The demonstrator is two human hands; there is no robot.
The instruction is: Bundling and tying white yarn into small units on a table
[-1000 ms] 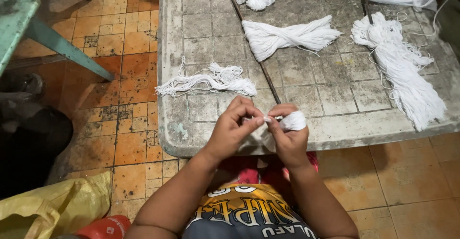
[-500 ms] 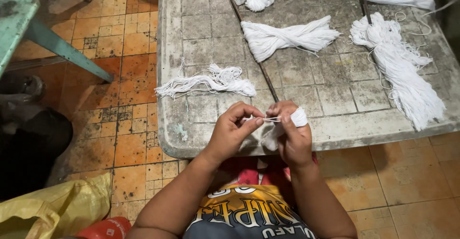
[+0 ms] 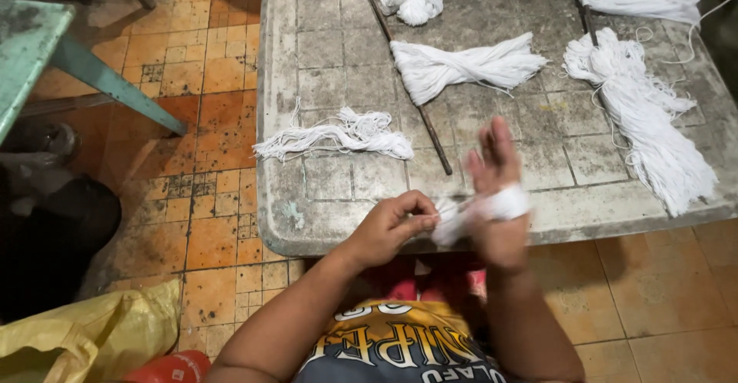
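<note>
Both hands (image 3: 446,218) wind white string (image 3: 492,206) at the table edge (image 3: 584,225).

Bare forearms, no sleeves, dark grey shirt (image 3: 400,352) with yellow-orange print

Soft, even light is falling from above, showing the grey table (image 3: 323,106) clearly. The white yarn bundles (image 3: 461,66) are glaring slightly. The right hand (image 3: 496,198) is smearing with motion blur. Shadow is darkening the left edge, and wide-angle distortion is bending the corners.
</note>
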